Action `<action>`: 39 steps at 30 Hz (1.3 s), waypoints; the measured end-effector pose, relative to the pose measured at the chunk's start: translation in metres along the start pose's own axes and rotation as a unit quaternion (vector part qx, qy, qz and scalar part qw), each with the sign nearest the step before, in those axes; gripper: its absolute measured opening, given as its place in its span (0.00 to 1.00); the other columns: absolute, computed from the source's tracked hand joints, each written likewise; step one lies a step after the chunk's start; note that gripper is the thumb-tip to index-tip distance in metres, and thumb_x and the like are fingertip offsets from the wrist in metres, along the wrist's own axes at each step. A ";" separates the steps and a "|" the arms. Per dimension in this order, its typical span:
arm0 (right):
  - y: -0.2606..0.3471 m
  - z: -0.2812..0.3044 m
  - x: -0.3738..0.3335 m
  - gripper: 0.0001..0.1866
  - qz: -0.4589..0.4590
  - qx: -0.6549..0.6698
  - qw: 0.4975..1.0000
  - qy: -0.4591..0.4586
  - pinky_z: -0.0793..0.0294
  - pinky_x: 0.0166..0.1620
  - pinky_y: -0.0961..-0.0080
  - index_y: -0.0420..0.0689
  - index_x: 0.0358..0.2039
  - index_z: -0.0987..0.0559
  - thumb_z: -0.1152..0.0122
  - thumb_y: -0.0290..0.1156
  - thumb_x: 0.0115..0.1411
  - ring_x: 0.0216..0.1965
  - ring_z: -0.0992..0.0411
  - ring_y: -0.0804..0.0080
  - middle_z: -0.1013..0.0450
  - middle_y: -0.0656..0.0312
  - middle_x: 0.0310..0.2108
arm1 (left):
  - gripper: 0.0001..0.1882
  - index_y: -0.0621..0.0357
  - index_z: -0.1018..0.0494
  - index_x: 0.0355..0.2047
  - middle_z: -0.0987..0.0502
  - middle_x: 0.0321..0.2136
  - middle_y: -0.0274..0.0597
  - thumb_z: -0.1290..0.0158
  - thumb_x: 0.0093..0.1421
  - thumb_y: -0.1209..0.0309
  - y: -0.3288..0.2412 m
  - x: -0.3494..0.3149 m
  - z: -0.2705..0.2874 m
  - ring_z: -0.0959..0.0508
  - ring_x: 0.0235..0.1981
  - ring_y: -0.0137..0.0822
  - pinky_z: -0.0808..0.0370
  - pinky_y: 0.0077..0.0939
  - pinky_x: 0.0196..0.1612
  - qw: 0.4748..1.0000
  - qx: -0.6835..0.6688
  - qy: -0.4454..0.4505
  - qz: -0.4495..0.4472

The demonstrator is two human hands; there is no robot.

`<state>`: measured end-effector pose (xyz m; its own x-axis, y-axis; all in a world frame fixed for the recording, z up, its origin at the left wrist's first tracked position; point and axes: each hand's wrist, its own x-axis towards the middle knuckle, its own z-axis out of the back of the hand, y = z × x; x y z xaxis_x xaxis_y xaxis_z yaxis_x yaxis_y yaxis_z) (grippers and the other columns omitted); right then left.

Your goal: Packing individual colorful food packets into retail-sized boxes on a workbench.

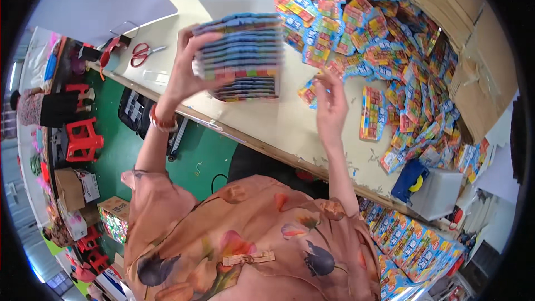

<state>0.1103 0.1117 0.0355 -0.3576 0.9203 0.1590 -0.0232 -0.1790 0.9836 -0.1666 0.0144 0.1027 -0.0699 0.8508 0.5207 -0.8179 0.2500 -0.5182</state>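
My left hand is wrapped round the left side of a stack of flat blue packets, lined up edge to edge and held above the table. The stack is slightly blurred, with red and yellow showing on one packet near its lower part. To its right, my right hand has its fingers pinched at a small colourful packet, partly hidden by the fingertips. Just right of that hand, a single blue, red and yellow packet lies flat on the table.
A big heap of loose packets covers the table's right side, bordered by cardboard. Red-handled scissors lie at left. A blue tape dispenser stands near the right edge. Filled boxes sit below. Red stools and a person are far left.
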 end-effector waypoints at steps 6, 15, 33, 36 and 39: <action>0.000 -0.043 0.019 0.17 0.177 -0.108 0.976 0.071 0.29 0.40 0.72 0.43 0.48 0.26 0.46 0.19 0.57 0.37 0.28 0.64 0.29 0.57 0.36 | 0.39 0.45 0.33 0.53 0.41 0.52 0.50 0.30 0.38 0.66 0.063 0.008 -0.008 0.39 0.57 0.50 0.36 0.39 0.60 0.994 -0.013 0.089 0.060; -0.002 -0.075 0.072 0.03 0.414 -0.474 0.732 0.260 0.33 0.40 0.74 0.44 0.24 0.23 0.44 0.24 0.47 0.33 0.28 0.67 0.26 0.60 0.27 | 0.39 0.41 0.33 0.54 0.41 0.53 0.52 0.31 0.40 0.63 0.078 0.014 -0.030 0.37 0.56 0.52 0.34 0.41 0.59 0.995 0.029 0.086 0.032; 0.015 -0.096 0.107 0.04 0.386 -0.503 0.628 0.450 0.26 0.32 0.66 0.43 0.26 0.24 0.48 0.25 0.53 0.30 0.23 0.61 0.25 0.56 0.23 | 0.39 0.38 0.35 0.54 0.38 0.50 0.48 0.32 0.39 0.64 0.089 0.014 -0.034 0.35 0.53 0.52 0.32 0.43 0.55 0.995 0.020 0.085 0.041; 0.015 -0.096 0.106 0.04 0.369 -0.511 0.629 0.454 0.25 0.34 0.66 0.42 0.27 0.24 0.48 0.25 0.53 0.32 0.23 0.59 0.25 0.55 0.25 | 0.39 0.38 0.35 0.54 0.39 0.50 0.47 0.32 0.39 0.64 0.089 0.013 -0.033 0.35 0.53 0.52 0.31 0.43 0.54 0.996 0.022 0.082 0.039; 0.014 -0.096 0.108 0.05 0.340 -0.511 0.637 0.467 0.25 0.35 0.64 0.41 0.30 0.25 0.49 0.24 0.53 0.33 0.24 0.57 0.26 0.55 0.26 | 0.39 0.38 0.35 0.53 0.39 0.50 0.47 0.32 0.39 0.63 0.091 0.012 -0.034 0.35 0.52 0.52 0.30 0.44 0.53 0.996 0.031 0.079 0.038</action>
<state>-0.0180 0.1753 0.0580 -0.9974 -0.0132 -0.0707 0.0083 -0.9975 0.0698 -0.2221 0.0630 0.0390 -0.0462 0.9296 0.3656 -0.8473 0.1574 -0.5073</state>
